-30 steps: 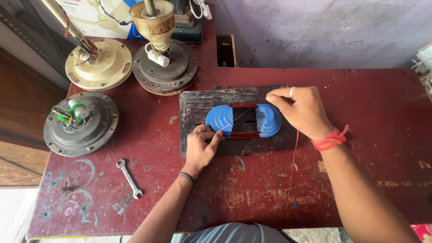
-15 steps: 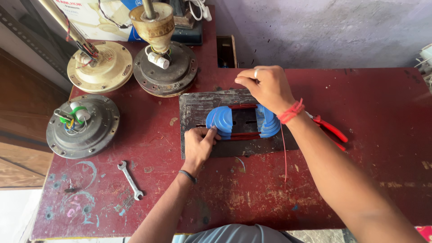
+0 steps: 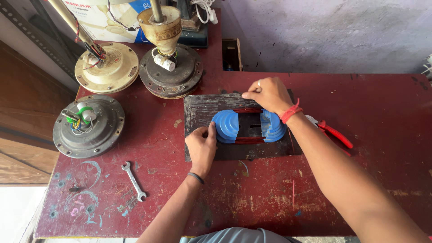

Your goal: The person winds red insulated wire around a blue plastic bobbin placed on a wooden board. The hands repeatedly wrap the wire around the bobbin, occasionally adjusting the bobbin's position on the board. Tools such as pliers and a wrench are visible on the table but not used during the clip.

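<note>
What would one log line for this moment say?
left hand: steadies blue stepped former | right hand: pinching at far edge above red wire coils | base: dark plate | nearby: red pliers, wrench

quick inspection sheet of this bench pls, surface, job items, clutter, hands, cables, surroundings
surface: red table, paint scuffed, blue marks near its left front corner
job's things: blue stepped former wound with red wire, lying on a dark plate
clutter: three fan motors, grey, cream, dark; spanner; red-handled pliers
grippers: left hand touches the former's left end; right hand pinches at its far edge
cables: white cord at the back
surroundings: grey wall, carton
</note>
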